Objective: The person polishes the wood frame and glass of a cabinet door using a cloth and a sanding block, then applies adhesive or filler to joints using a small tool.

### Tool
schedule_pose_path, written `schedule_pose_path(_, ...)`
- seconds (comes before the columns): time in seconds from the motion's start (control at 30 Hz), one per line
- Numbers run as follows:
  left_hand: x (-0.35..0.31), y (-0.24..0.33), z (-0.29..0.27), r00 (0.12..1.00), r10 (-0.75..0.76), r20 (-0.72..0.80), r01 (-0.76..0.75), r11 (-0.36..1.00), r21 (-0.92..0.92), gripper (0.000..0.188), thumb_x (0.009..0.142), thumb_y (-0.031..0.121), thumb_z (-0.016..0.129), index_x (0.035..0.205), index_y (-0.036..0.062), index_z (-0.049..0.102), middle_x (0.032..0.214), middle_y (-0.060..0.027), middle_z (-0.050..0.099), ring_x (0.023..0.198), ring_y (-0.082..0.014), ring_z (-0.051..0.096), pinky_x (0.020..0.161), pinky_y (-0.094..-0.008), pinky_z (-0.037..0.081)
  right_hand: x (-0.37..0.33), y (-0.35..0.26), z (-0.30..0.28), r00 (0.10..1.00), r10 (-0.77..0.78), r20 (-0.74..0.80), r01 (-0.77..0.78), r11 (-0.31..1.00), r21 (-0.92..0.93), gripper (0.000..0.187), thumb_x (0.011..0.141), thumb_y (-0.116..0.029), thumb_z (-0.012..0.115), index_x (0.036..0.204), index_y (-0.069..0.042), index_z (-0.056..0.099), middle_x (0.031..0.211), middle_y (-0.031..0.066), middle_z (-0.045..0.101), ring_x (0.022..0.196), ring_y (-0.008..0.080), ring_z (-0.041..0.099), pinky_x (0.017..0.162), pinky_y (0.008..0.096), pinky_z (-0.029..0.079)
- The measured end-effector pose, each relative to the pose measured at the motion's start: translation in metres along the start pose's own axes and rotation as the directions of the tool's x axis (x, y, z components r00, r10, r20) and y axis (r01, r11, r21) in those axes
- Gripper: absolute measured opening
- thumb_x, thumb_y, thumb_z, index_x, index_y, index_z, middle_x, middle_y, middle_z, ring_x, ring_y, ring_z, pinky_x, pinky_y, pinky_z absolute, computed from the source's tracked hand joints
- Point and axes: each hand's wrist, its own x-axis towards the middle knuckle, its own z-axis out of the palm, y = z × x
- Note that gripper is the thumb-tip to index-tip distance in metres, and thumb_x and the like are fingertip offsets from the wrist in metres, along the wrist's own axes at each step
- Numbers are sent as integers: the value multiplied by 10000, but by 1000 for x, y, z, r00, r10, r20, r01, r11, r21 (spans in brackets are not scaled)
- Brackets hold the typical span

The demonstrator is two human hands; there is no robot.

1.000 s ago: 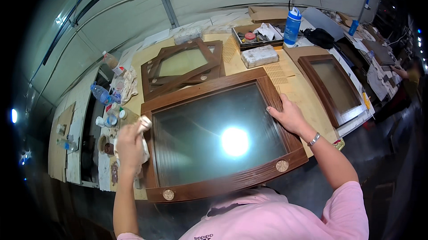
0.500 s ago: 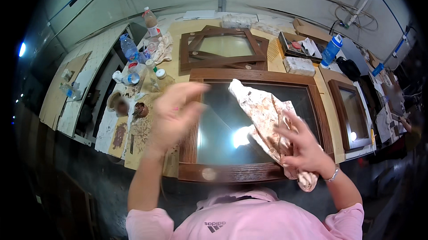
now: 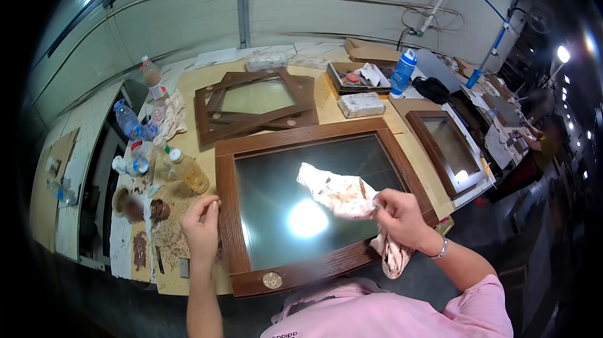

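A large brown wooden frame [image 3: 229,237] with a dark glass pane [image 3: 270,178] lies on the table in front of me. My right hand [image 3: 402,217] grips a stained white cloth [image 3: 339,192] in its closed fingers. One end of the cloth spreads over the pane, and the other hangs down past the frame's near edge. By the frame's left side, my left hand [image 3: 201,228] is closed, with thumb and fingers pinched at the edge. Whether something small is in that pinch, I cannot make out. A bright light reflects in the glass beside the cloth.
Several smaller frames [image 3: 210,102] are stacked behind, and another frame [image 3: 449,156] lies right. A bottle of yellowish liquid [image 3: 191,174] stands near my left hand, among other bottles and a small brown pot [image 3: 160,210]. Behind are an open box [image 3: 345,87] and a blue bottle [image 3: 403,74]. Another person works far right.
My left hand has come down from above the pane to the frame's left side, and its fingers have closed. My right hand has gathered up the cloth. The view has turned.
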Motion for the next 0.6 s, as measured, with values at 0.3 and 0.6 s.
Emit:
schedule_pose_path(0.3,15,113,80,511,345,787,-478,875,-73,296,829,121,753,1102,21,698,1011,-123,719,935,-292,683,844,-369,542,5,-29,16,970,-225,95,217,972,85,130,820,-106,725,789,-20,633,612,100,541,500,197,544,479,322,435)
schedule_pose_path(0.6,131,44,150,865,-211,454,-147,760,633,222,765,190,803,699,10,691,690,-173,691,682,-292,700,708,-394,546,1,62,-85,980,-63,-189,-4,942,-335,247,768,-169,771,668,-29,594,593,146,564,525,304,582,497,386,441)
